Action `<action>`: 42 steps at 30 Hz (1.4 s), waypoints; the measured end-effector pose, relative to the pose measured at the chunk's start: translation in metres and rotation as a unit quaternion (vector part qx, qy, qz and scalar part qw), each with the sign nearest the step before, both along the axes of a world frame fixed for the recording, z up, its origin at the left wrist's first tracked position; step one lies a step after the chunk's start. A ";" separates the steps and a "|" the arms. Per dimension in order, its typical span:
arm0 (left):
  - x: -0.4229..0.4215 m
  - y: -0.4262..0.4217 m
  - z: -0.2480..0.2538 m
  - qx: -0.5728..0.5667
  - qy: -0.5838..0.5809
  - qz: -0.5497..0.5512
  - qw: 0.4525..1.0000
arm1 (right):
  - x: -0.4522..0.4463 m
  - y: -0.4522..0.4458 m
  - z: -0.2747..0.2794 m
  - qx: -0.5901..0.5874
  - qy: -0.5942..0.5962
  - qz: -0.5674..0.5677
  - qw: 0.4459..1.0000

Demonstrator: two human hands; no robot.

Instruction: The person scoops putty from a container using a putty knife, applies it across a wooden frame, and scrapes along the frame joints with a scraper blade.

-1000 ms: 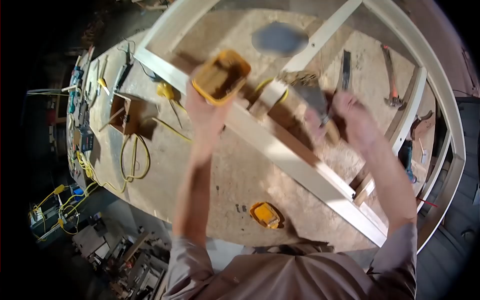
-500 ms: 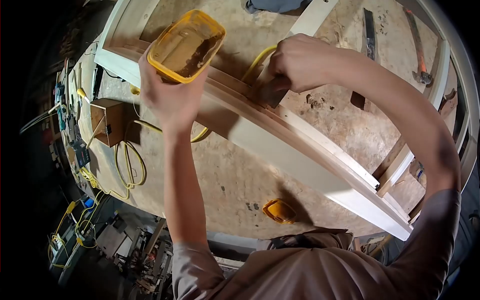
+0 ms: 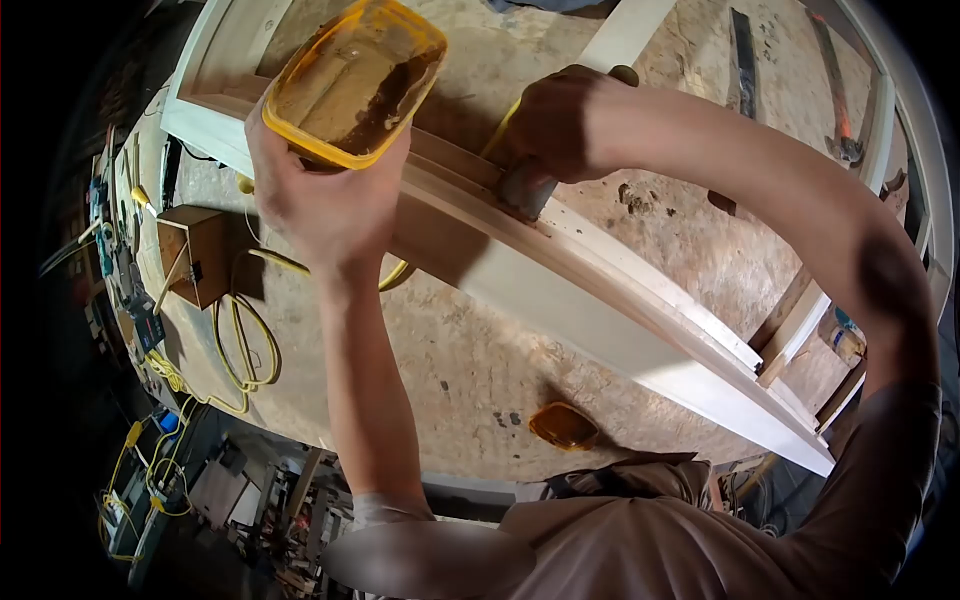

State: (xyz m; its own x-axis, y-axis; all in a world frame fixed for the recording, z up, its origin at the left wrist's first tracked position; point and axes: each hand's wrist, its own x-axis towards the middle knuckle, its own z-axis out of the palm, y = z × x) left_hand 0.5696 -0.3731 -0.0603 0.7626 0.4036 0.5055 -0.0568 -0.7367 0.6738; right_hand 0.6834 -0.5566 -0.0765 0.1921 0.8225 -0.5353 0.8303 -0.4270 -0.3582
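My left hand (image 3: pixel 325 205) is wrapped round a yellow plastic tub (image 3: pixel 352 160), tilted so its inside shows tan paste (image 3: pixel 345 85) with a darker brown patch. My right hand (image 3: pixel 560 125) is closed on a putty knife (image 3: pixel 526 190); its broad blade meets the inner ledge of the wooden frame (image 3: pixel 620 330), and a rounded handle end shows beyond my knuckles. The frame has a white outer face and bare wood along the inside. Shadow covers part of my right fingers.
A small orange-yellow container (image 3: pixel 563 426) lies on the worktable (image 3: pixel 450 370) near my body. Left of the frame are a wooden box (image 3: pixel 197 255) and a looped yellow cord (image 3: pixel 245 350). A hammer (image 3: pixel 845 145) and a dark flat bar (image 3: pixel 742 65) lie at the far right.
The tub has shifted up and left in view. My right hand has turned, and the putty knife's blade has tilted and moved slightly left along the frame.
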 end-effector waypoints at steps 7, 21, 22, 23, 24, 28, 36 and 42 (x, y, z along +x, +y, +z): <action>-0.001 -0.001 0.003 -0.001 0.000 -0.005 1.000 | -0.017 0.011 0.002 -0.014 -0.077 -0.018 0.997; -0.001 0.005 0.001 0.130 -0.023 0.013 0.991 | 0.001 -0.005 0.032 -0.021 -0.176 0.009 0.984; -0.002 0.002 0.004 0.123 -0.025 0.016 0.992 | -0.003 -0.004 0.043 -0.036 -0.169 0.005 0.985; -0.004 0.000 0.008 0.074 0.015 0.025 0.997 | -0.003 -0.004 0.050 -0.050 -0.162 0.000 0.986; -0.004 -0.002 0.010 0.028 0.009 0.019 0.999 | 0.000 -0.012 0.049 0.006 -0.090 -0.021 0.996; 0.000 -0.002 0.004 -0.045 -0.017 -0.011 0.999 | -0.001 -0.033 -0.007 0.232 -0.036 -0.017 0.972; 0.000 -0.002 -0.001 -0.036 0.009 0.028 0.999 | -0.016 0.006 -0.007 0.065 -0.062 -0.042 0.995; -0.003 -0.005 0.008 0.036 0.055 0.041 0.997 | 0.015 -0.020 0.014 -0.065 -0.120 -0.049 0.989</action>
State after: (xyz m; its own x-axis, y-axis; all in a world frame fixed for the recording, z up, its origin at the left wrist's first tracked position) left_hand 0.5665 -0.3780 -0.0523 0.7809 0.4324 0.4508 0.0759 -0.7820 0.6187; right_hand 0.6984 -0.5766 -0.0621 0.4018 0.7209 -0.5647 0.8374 -0.5388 -0.0920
